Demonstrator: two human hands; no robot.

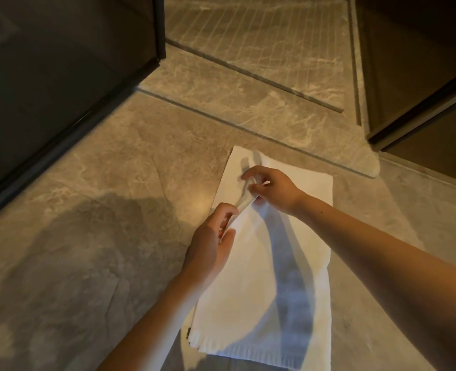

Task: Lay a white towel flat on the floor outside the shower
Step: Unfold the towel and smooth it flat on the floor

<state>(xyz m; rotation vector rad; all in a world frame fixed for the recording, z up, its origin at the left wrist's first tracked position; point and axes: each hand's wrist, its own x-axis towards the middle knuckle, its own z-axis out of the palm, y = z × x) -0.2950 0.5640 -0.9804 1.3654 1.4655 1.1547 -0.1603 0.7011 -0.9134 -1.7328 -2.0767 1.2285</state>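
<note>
A white towel point(251, 285) lies folded on the stone floor, its far end close to the raised shower threshold point(248, 121). An upper layer is lifted along a fold near the towel's middle. My left hand point(211, 245) pinches the near end of that raised edge. My right hand point(272, 190) pinches the same edge a little farther away, with its other fingers spread above the cloth. The far part of the towel point(310, 186) lies flat beyond my right hand. Shadows of my arms fall across the near part.
The grooved shower floor point(261, 36) lies beyond the threshold. A dark glass door panel point(61, 76) stands at the left. A dark wall or panel point(422, 89) stands at the right. Bare marble floor point(87, 236) stretches to the left of the towel.
</note>
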